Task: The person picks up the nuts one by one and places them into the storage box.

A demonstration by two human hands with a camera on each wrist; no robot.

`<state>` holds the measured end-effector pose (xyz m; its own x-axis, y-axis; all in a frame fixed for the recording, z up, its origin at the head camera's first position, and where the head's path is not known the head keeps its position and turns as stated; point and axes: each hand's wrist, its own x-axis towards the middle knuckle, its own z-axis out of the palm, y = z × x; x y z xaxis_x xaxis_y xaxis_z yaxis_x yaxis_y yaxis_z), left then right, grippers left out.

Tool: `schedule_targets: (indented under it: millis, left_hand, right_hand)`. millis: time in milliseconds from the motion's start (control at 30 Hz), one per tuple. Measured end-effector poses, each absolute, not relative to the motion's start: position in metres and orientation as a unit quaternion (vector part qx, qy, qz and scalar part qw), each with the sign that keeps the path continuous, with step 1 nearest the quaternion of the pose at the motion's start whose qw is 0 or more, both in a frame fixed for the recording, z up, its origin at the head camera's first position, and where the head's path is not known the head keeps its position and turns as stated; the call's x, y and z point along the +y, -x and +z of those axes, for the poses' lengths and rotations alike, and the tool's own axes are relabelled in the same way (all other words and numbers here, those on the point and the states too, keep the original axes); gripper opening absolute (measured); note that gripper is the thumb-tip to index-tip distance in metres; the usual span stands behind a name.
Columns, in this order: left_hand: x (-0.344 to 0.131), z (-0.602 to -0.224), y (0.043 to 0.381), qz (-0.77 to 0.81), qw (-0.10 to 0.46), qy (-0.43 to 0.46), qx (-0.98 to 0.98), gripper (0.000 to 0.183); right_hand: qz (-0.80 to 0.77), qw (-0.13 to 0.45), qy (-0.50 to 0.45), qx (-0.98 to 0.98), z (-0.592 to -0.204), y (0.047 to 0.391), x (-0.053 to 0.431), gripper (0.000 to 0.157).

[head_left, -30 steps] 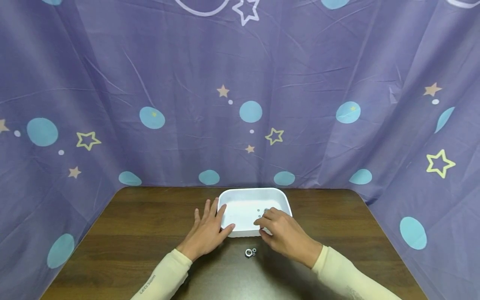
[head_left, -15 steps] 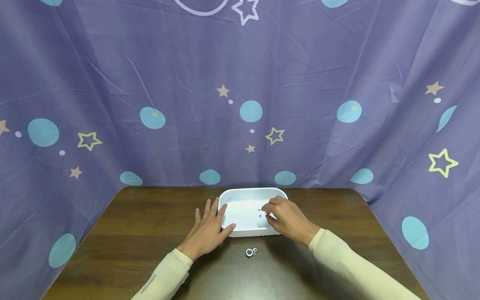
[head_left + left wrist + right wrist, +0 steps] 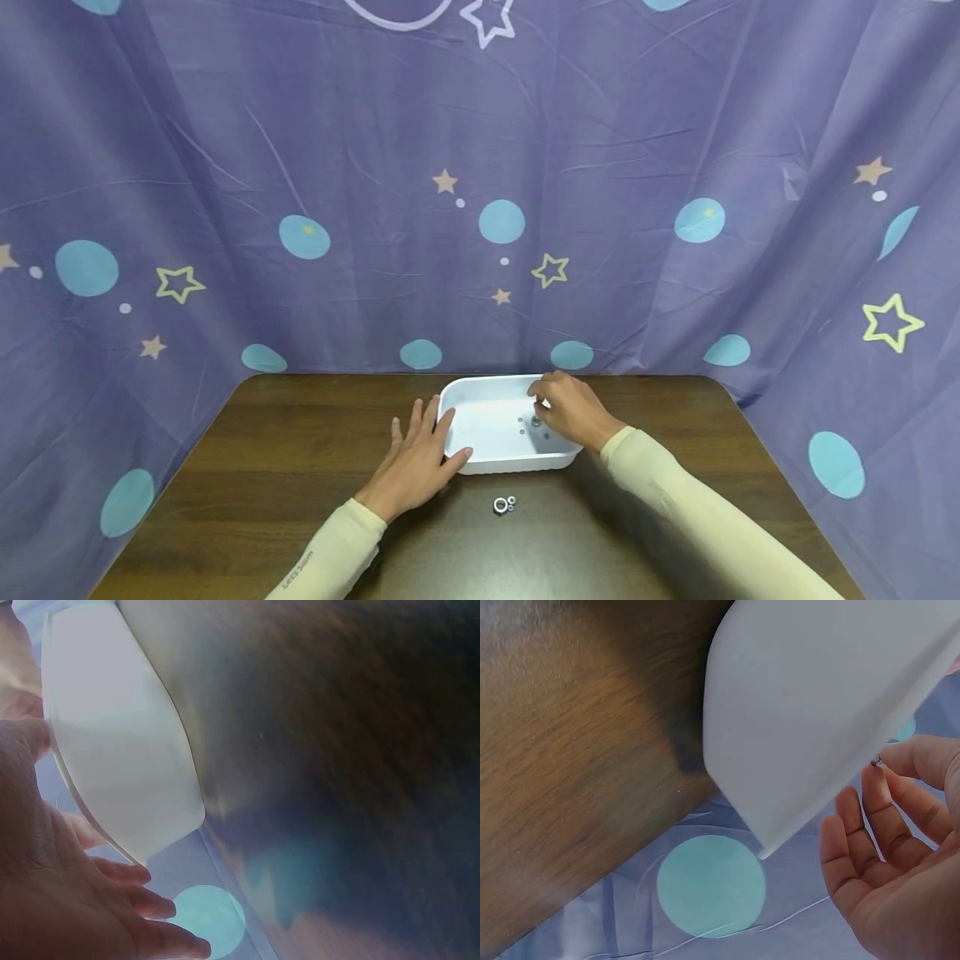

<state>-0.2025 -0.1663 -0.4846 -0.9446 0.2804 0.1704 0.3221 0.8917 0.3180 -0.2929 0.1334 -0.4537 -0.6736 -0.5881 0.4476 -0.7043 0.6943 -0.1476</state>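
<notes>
A white plastic tray (image 3: pixel 483 462) sits at the back middle of the table. My left hand (image 3: pixel 408 467) touches its left rim with straight, spread fingers; in the left wrist view that hand (image 3: pixel 71 877) lies along the outer wall. Over the tray's right side, my right hand (image 3: pixel 572 408) pinches a small metal nut (image 3: pixel 877 760) between thumb and fingertip, mostly hidden by them. Several metal nuts lie inside the tray, among them a larger nut (image 3: pixel 536 422). In front of the tray, a large hex nut (image 3: pixel 500 506) stands beside two smaller nuts (image 3: pixel 512 501).
The brown wooden table (image 3: pixel 300 467) extends to both sides of the tray and toward me. A purple curtain (image 3: pixel 375 208) with stars and dots hangs behind the table and along its sides.
My right hand has moved from the tray's front edge back and to the right, uncovering nuts on the tray floor. The left hand and the nuts on the table have stayed put.
</notes>
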Motion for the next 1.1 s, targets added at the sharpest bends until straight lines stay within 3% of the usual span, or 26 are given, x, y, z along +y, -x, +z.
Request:
schedule_targets:
  millis: [1100]
  left_hand:
    - [-0.168, -0.485, 0.201, -0.175, 0.049, 0.151, -0.972, 0.084]
  right_hand:
    - [0.17, 0.131, -0.405, -0.889, -0.48, 0.294, 0.126, 0.021]
